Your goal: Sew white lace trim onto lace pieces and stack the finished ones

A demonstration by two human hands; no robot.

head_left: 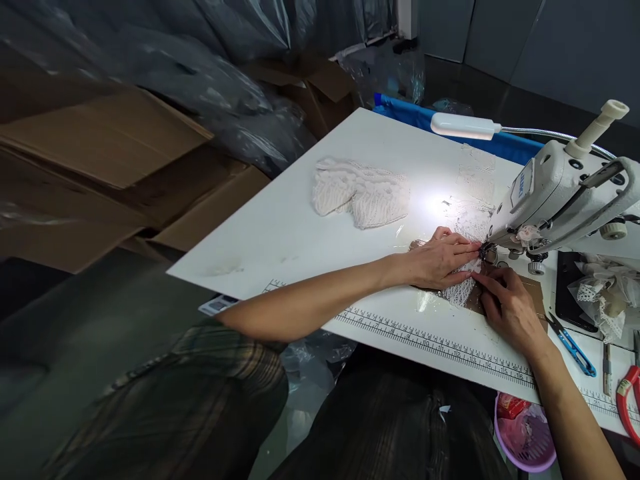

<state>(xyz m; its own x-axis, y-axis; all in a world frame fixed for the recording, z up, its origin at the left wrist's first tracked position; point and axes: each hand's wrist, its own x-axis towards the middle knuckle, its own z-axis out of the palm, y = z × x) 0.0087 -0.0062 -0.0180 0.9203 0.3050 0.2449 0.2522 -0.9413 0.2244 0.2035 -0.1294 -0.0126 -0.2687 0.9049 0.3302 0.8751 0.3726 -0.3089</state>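
Note:
My left hand [443, 259] lies flat over a strip of white lace fabric [459, 293], fingers stretched toward the needle area of a white sewing machine [535, 187]. From the other side, my right hand [510, 310] has its fingers bent at the edge of the same lace, close to the left thumb. The lace runs under both hands and on behind the machine head. Its part at the presser foot [486, 250] is mostly hidden by fingers. Beneath the right hand is a brown plate [533, 293].
White ruffled lace pieces [363, 190] lie left on the white table [280, 240]. A lamp [463, 125] shines there. Blue thread snips [573, 345], red-handled scissors [624, 400] and lace scraps [603, 293] lie right. A purple basket [537, 460] hangs below; cardboard boxes [100, 140] stand left.

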